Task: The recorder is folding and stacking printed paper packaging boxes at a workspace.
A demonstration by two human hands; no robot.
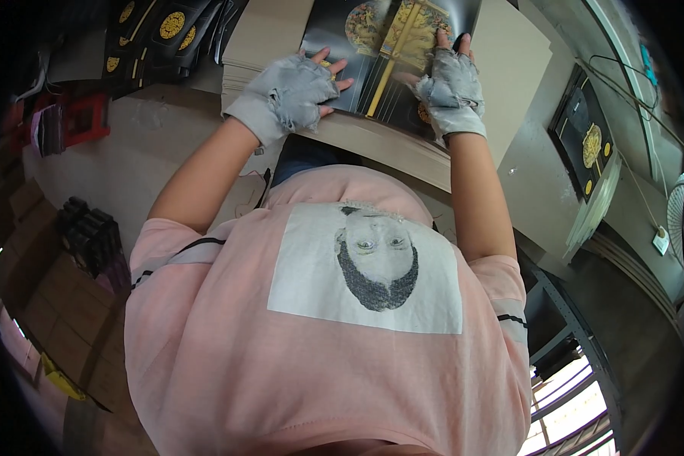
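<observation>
A glossy black sheet (357, 85) printed with gold and coloured ornament lies on top of a stack of grey-beige boards (513, 72). Both hands wear worn grey fingerless gloves. My left hand (292, 91) rests at the sheet's left edge, fingers spread, the fingertips on its printed face. My right hand (452, 87) lies on the right part of the sheet, fingers outstretched and pointing away from me. Neither hand grips anything. The sheet's far edge is cut off by the top of the view.
Black pieces with gold medallions (171, 26) are piled at the far left. Below them stands a red plastic stool or crate (90, 118). At the right are a black panel with gold ornament (585, 140), hanging cables, a white fan (678, 209) and a metal frame (558, 308).
</observation>
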